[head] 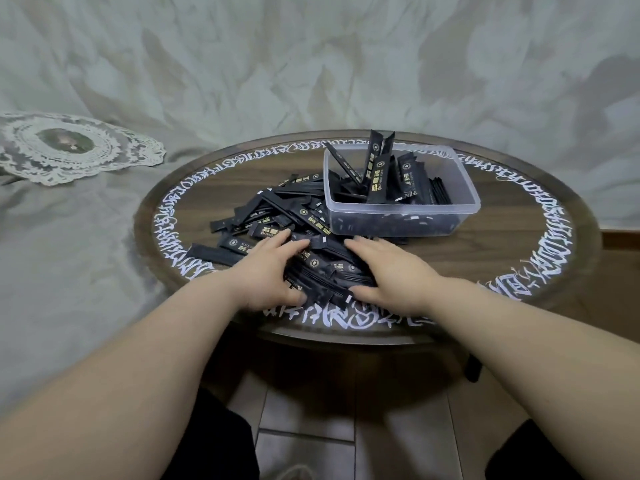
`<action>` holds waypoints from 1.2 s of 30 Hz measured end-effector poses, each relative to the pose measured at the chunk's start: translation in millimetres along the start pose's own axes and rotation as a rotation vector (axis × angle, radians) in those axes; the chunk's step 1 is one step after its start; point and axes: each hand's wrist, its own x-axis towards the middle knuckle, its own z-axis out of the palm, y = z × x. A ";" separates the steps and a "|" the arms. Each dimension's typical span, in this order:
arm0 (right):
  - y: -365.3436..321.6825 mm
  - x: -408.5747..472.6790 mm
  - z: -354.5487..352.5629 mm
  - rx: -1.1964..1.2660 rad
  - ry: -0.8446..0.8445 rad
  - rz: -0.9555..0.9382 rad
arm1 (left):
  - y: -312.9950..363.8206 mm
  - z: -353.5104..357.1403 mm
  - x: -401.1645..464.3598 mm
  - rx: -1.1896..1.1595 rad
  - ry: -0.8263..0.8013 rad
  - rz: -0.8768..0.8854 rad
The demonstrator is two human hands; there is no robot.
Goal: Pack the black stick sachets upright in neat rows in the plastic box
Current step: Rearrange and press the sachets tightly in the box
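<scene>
A loose heap of black stick sachets point(277, 216) with gold print lies on the round wooden table point(485, 251), left of and in front of a clear plastic box point(401, 216). Several sachets point(377, 174) stand or lean untidily inside the box. My left hand point(266, 271) and my right hand point(388, 271) flank a bunch of sachets point(322, 271) at the near end of the heap. Fingers and thumbs of both hands curl round that bunch from either side.
The table has a ring of white script around its rim. A grey sheet covers the surface to the left and behind, with a lace doily point(69, 147) on it. Tiled floor and my dark-clothed knees show below the table's near edge.
</scene>
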 end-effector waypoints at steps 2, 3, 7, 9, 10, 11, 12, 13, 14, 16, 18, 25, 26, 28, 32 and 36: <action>-5.1 6.4 3.8 -0.050 0.010 -0.047 | 3.0 0.8 1.9 0.034 0.056 0.026; -6.7 9.3 4.4 -0.081 0.013 -0.058 | 4.0 0.3 2.0 0.061 0.086 0.030; -4.1 11.8 -2.2 -0.199 0.051 -0.085 | 1.9 -0.1 1.0 0.159 0.110 0.011; -0.6 8.2 -6.4 -0.242 0.072 -0.098 | -0.8 0.9 0.6 0.125 0.061 0.007; 1.1 6.0 -7.9 -0.254 0.082 -0.097 | -2.4 1.3 1.3 0.092 0.058 0.015; 2.8 4.0 -8.9 -0.260 0.094 -0.093 | -3.3 2.2 2.7 0.068 0.078 0.032; 4.4 2.6 -9.8 -0.256 0.107 -0.085 | -3.8 3.4 4.4 0.057 0.116 0.054; 5.8 1.3 -10.9 -0.239 0.119 -0.073 | -3.1 4.8 6.1 0.059 0.161 0.075; 7.7 0.1 -12.5 -0.208 0.131 -0.059 | -1.2 6.2 7.7 0.068 0.203 0.090; 11.8 -2.4 -17.1 -0.125 0.138 -0.034 | 4.2 7.9 9.8 0.091 0.248 0.104; 15.3 -5.0 -22.6 -0.065 0.119 -0.011 | 9.5 8.0 10.3 0.136 0.236 0.102; 21.4 -10.7 -29.5 0.148 0.259 0.097 | 8.6 7.8 11.3 0.139 0.171 0.089; 19.7 -9.7 -28.4 0.175 0.300 0.105 | 9.1 8.6 12.0 0.125 0.194 0.113; 14.8 -5.9 -25.3 0.214 0.350 0.105 | 11.3 10.4 13.0 0.115 0.231 0.148; 5.8 3.0 -18.9 0.178 0.340 0.087 | 14.9 9.8 11.9 0.224 0.272 0.105; 2.9 1.4 -20.8 0.193 0.140 0.066 | 15.7 5.8 7.9 0.294 0.239 0.039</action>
